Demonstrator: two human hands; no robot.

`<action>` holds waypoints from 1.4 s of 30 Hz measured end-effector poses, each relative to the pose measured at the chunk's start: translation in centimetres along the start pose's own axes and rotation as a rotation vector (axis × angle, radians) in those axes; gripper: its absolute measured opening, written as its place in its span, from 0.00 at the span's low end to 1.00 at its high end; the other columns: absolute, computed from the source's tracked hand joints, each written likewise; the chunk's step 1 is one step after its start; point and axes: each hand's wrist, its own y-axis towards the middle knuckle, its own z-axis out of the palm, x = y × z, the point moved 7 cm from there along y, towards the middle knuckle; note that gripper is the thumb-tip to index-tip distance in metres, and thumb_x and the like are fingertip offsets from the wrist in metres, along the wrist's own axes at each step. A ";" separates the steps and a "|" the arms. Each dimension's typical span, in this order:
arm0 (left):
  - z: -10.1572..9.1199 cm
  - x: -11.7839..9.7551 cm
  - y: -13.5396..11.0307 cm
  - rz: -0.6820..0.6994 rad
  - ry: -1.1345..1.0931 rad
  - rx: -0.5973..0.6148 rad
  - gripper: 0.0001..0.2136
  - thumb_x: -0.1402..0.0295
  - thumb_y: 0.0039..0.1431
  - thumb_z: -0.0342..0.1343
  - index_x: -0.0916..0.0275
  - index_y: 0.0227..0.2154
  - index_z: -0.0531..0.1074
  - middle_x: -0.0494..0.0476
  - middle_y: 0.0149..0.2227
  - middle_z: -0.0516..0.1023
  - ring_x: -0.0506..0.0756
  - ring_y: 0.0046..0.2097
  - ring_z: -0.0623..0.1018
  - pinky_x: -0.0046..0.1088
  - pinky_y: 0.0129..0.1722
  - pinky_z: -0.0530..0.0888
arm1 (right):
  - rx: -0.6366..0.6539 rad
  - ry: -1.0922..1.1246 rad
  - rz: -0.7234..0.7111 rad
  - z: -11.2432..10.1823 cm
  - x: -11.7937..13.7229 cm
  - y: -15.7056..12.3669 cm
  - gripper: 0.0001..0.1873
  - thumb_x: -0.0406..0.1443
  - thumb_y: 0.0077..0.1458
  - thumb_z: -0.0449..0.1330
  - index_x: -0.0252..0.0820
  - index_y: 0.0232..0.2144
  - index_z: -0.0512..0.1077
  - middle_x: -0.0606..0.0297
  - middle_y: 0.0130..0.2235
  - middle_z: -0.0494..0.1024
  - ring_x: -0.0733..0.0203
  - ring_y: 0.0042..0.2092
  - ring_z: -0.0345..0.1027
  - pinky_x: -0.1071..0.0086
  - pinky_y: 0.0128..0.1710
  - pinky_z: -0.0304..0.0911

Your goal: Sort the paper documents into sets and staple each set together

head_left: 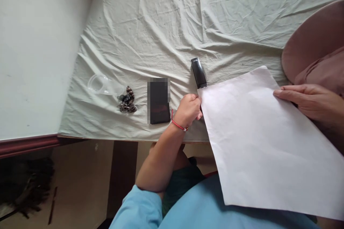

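Observation:
A large white sheet of paper (258, 139) slants from the table edge down over my lap. My left hand (189, 109), with a red thread round the wrist, is curled and pinches the sheet's upper left corner. Just beyond that corner lies a black stapler (199, 72), almost touching the paper. My right hand (306, 101) holds the sheet's right edge, its fingers lying together on top and its thumb hidden underneath.
A wrinkled pale cloth (166, 25) covers the table. Left of my left hand lie a black phone (159, 101), a dark bundle of beads (127, 101) and a clear plastic ring (98, 84). A pink rounded shape (314, 43) stands at the right. A white wall (34, 50) borders the left.

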 end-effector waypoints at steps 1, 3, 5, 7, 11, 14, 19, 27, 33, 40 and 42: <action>0.0 -0.1 0.0 -0.019 -0.030 -0.001 0.18 0.77 0.63 0.48 0.60 0.17 0.61 0.46 0.12 0.59 0.46 0.12 0.62 0.22 0.14 0.51 | 0.002 0.018 0.018 0.0 0.1 -0.1 0.13 0.47 0.52 0.69 0.44 0.30 0.79 0.57 0.27 0.80 0.57 0.21 0.70 0.69 0.15 0.61; -0.1 -0.3 -0.1 -0.042 -0.057 -0.003 0.19 0.78 0.63 0.48 0.60 0.16 0.61 0.46 0.12 0.58 0.45 0.12 0.61 0.22 0.15 0.50 | 0.019 0.054 0.083 0.0 0.0 0.1 0.11 0.45 0.51 0.70 0.45 0.31 0.78 0.57 0.29 0.81 0.58 0.21 0.70 0.70 0.15 0.61; -0.1 -0.4 -0.1 -0.037 -0.035 -0.009 0.20 0.77 0.64 0.47 0.60 0.16 0.60 0.46 0.12 0.58 0.45 0.12 0.60 0.22 0.15 0.50 | -0.002 0.057 0.083 -0.4 0.1 0.5 0.10 0.43 0.50 0.70 0.45 0.31 0.78 0.57 0.31 0.82 0.58 0.22 0.71 0.71 0.16 0.62; -0.2 -0.6 0.1 0.010 0.026 -0.045 0.20 0.74 0.66 0.48 0.59 0.15 0.60 0.47 0.12 0.59 0.46 0.13 0.61 0.23 0.16 0.51 | -0.009 0.058 0.063 -0.6 0.1 0.9 0.11 0.43 0.50 0.70 0.45 0.32 0.78 0.56 0.33 0.83 0.58 0.23 0.72 0.71 0.17 0.63; -0.8 -0.9 0.3 0.163 0.144 -0.192 0.18 0.72 0.63 0.54 0.59 0.17 0.62 0.48 0.14 0.62 0.50 0.19 0.69 0.25 0.21 0.59 | 0.011 0.053 0.043 -0.1 -0.1 1.0 0.13 0.45 0.49 0.70 0.44 0.33 0.77 0.58 0.30 0.80 0.58 0.22 0.70 0.71 0.17 0.61; -0.7 -0.7 0.6 0.185 0.149 -0.207 0.17 0.72 0.60 0.56 0.59 0.17 0.63 0.49 0.15 0.63 0.51 0.21 0.70 0.25 0.23 0.61 | 0.013 0.036 0.053 0.5 -0.6 1.0 0.12 0.46 0.54 0.66 0.44 0.32 0.75 0.60 0.28 0.78 0.60 0.23 0.68 0.70 0.19 0.59; -0.5 -0.1 1.2 0.083 0.075 -0.129 0.18 0.73 0.62 0.53 0.59 0.16 0.62 0.47 0.15 0.61 0.48 0.16 0.65 0.24 0.18 0.57 | -0.208 -0.566 -0.281 -0.1 2.0 0.8 0.09 0.42 0.62 0.60 0.45 0.36 0.76 0.61 0.30 0.78 0.58 0.31 0.69 0.66 0.32 0.61; -0.4 -0.2 1.2 0.107 0.120 -0.114 0.18 0.72 0.64 0.51 0.59 0.16 0.62 0.47 0.13 0.61 0.48 0.15 0.63 0.24 0.17 0.56 | -0.300 -0.646 -1.279 5.4 10.7 -4.3 0.18 0.36 0.70 0.53 0.42 0.56 0.77 0.56 0.55 0.82 0.52 0.57 0.76 0.57 0.60 0.69; -0.4 -0.2 1.4 0.109 0.112 -0.111 0.17 0.72 0.62 0.52 0.59 0.16 0.62 0.48 0.14 0.64 0.49 0.17 0.65 0.26 0.20 0.59 | -0.044 -0.827 -1.453 13.4 11.5 -2.7 0.31 0.24 0.66 0.46 0.43 0.66 0.68 0.64 0.69 0.70 0.55 0.73 0.58 0.50 0.72 0.58; -0.6 -0.7 1.3 0.197 0.221 -0.158 0.20 0.71 0.63 0.54 0.58 0.14 0.61 0.52 0.15 0.65 0.52 0.24 0.68 0.27 0.26 0.60 | -0.091 -0.953 -1.400 15.4 10.7 -2.0 0.31 0.25 0.66 0.44 0.47 0.63 0.72 0.63 0.67 0.72 0.55 0.71 0.62 0.41 0.75 0.47; -0.7 -0.7 1.2 0.215 0.232 -0.167 0.20 0.71 0.63 0.54 0.59 0.14 0.62 0.52 0.16 0.66 0.52 0.25 0.68 0.27 0.27 0.60 | -0.092 -0.962 -1.384 15.8 10.8 -2.3 0.30 0.26 0.67 0.44 0.45 0.63 0.72 0.60 0.67 0.72 0.54 0.71 0.63 0.41 0.76 0.46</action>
